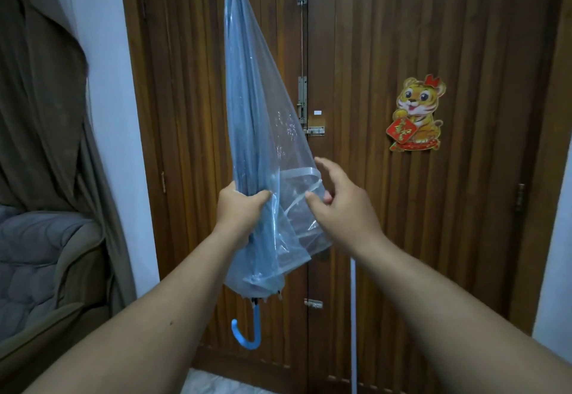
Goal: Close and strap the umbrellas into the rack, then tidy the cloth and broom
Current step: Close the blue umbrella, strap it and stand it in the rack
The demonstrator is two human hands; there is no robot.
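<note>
A closed transparent blue umbrella (257, 121) points tip-up in front of me, its blue hooked handle (247, 331) hanging at the bottom. My left hand (240, 211) grips the gathered canopy around the ribs. The loose clear folds with the strap band (297, 177) bulge out to the right. My right hand (337, 204) hovers beside those folds with fingers spread, its fingertips at the plastic, holding nothing. No rack, cloth or broom head is in view.
A brown slatted wooden double door (402, 238) with metal latches (314, 131) fills the background, with a tiger sticker (416, 115) on it. A thin white pole (353, 316) leans against the door. A grey sofa (34, 263) and brown curtain (46, 99) stand left.
</note>
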